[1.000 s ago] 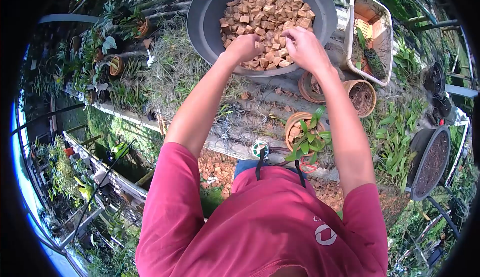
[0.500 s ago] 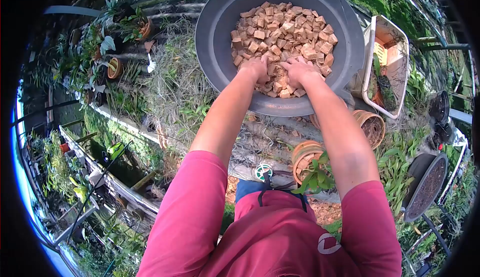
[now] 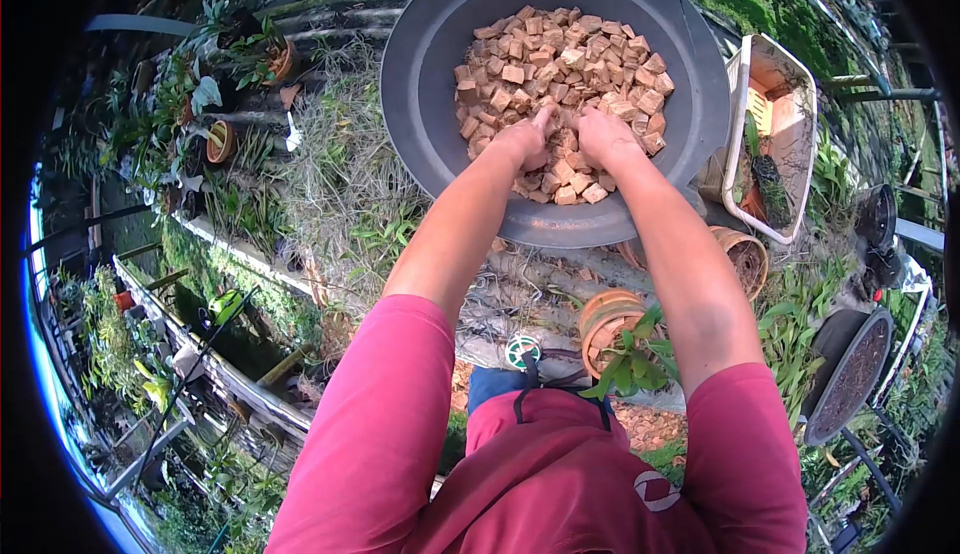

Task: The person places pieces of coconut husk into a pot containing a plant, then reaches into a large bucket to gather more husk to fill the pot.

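We have left hand (image 3: 526, 142) and right hand (image 3: 604, 138) among near chunks (image 3: 566, 176), grasp unclear; likely light, stiff; best pinched by sides.

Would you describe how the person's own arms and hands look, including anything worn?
The left hand and right hand wear no gloves, and the forearms are bare, with no watch visible. Plain pink short sleeves end near the elbows, part of a shirt with a white round mark.

Two hands (image 3: 604, 138), one large basin (image 3: 408, 104)
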Motion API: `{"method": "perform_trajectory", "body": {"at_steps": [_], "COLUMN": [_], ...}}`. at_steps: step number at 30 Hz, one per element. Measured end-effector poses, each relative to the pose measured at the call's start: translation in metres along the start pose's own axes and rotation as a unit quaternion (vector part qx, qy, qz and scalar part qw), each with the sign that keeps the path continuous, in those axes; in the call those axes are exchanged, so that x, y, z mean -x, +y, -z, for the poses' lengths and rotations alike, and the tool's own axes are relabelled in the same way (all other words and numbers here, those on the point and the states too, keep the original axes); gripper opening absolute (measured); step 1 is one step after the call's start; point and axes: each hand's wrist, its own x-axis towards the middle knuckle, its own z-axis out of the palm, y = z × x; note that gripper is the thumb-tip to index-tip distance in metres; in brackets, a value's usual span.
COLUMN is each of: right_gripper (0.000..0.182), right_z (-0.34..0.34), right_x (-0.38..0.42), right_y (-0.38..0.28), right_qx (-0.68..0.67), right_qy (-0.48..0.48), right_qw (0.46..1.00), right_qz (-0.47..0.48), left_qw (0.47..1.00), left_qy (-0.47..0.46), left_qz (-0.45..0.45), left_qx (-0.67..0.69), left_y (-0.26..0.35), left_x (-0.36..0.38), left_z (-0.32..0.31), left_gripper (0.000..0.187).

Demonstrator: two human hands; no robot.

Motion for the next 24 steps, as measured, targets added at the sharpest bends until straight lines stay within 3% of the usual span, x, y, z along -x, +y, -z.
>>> {"method": "perform_trajectory", "body": {"at_steps": [1, 4, 7, 10, 11, 13, 18, 22, 24], "right_gripper": [0.031, 0.029, 0.031, 0.028, 0.028, 0.028, 0.037, 0.041, 0.040], "right_z": [-0.001, 0.003, 0.003, 0.002, 0.003, 0.002, -0.001, 0.008, 0.012], "right_x": [0.000, 0.005, 0.011, 0.007, 0.008, 0.014, 0.012, 0.015, 0.023], "right_y": [0.004, 0.014, 0.024, 0.027, 0.028, 0.028, 0.031, 0.025, 0.024], "right_qx": [-0.020, -0.113, -0.251, -0.273, -0.253, -0.213, -0.219, -0.210, -0.226], "right_qy": [0.016, 0.046, 0.072, 0.092, 0.096, 0.101, 0.083, 0.063, 0.062], "right_qw": [1.000, 0.993, 0.965, 0.957, 0.963, 0.972, 0.972, 0.972, 0.971], "right_qz": [0.004, 0.001, -0.024, -0.032, -0.013, 0.026, -0.028, -0.086, -0.051], "left_qw": [1.000, 0.994, 0.976, 0.981, 0.997, 0.997, 0.994, 0.991, 0.991], "left_qy": [-0.017, 0.083, 0.035, 0.022, 0.061, 0.037, 0.017, 0.003, -0.008], "left_qz": [-0.013, -0.052, -0.077, -0.091, -0.052, -0.070, -0.040, -0.091, -0.110], "left_qx": [0.000, 0.050, 0.199, 0.168, 0.013, 0.001, 0.104, 0.103, 0.081], "left_y": [-0.001, -0.006, -0.010, -0.004, 0.007, 0.013, -0.003, 0.000, 0.004], "left_x": [-0.002, -0.010, -0.027, -0.014, -0.007, -0.009, -0.020, -0.023, -0.021], "left_z": [0.000, -0.016, -0.015, -0.011, -0.015, -0.013, -0.010, -0.014, -0.015], "left_gripper": [0.092, 0.085, 0.075, 0.076, 0.078, 0.076, 0.072, 0.075, 0.076]}}
